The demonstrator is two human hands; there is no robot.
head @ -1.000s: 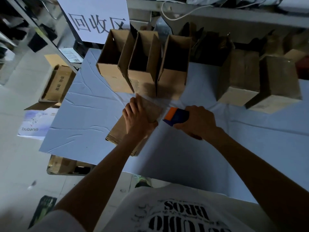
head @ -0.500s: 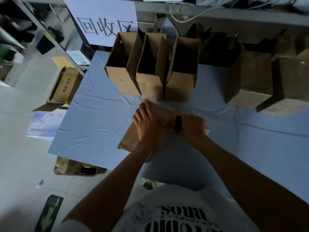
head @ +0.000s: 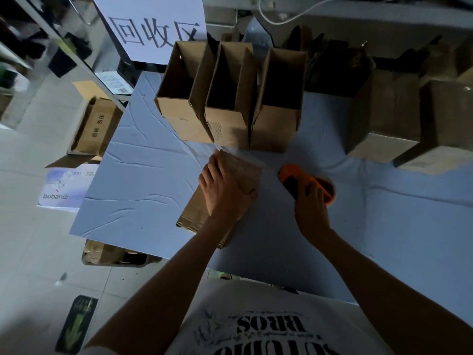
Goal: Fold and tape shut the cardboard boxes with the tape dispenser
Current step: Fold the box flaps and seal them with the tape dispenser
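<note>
In the head view, a cardboard box (head: 194, 213) is lying on its side on the pale table (head: 143, 175), near the front edge, with its far end pointing toward the back row. The left hand (head: 225, 190) is resting on top of that far end, palm down, with the fingers laid out over the cardboard and pressing on it rather than curling round it. Just to the right of the box, apart from it, the right hand (head: 312, 208) is gripping the orange tape dispenser (head: 294, 178) – fingers wrapped round its handle, the nose of the tool pointing back toward the box. The dispenser is sitting low over the table, between the box and the closed boxes on the right.

Behind the hands, three open boxes (head: 227, 124) are standing upright side by side, touching one another, flaps raised. Their insides are lying in deep shadow, so I cannot tell whether anything is in them. Farther right, two closed boxes (head: 384, 147) are standing next to each other, well apart from the open three.

A white sign (head: 153, 29) with large black characters is hanging behind the left open box. On the floor to the left, another carton (head: 94, 129) is sitting open – its contents unclear – with a white packet (head: 64, 190) just in front of it. The person's white printed shirt (head: 256, 324) is filling the bottom edge.
</note>
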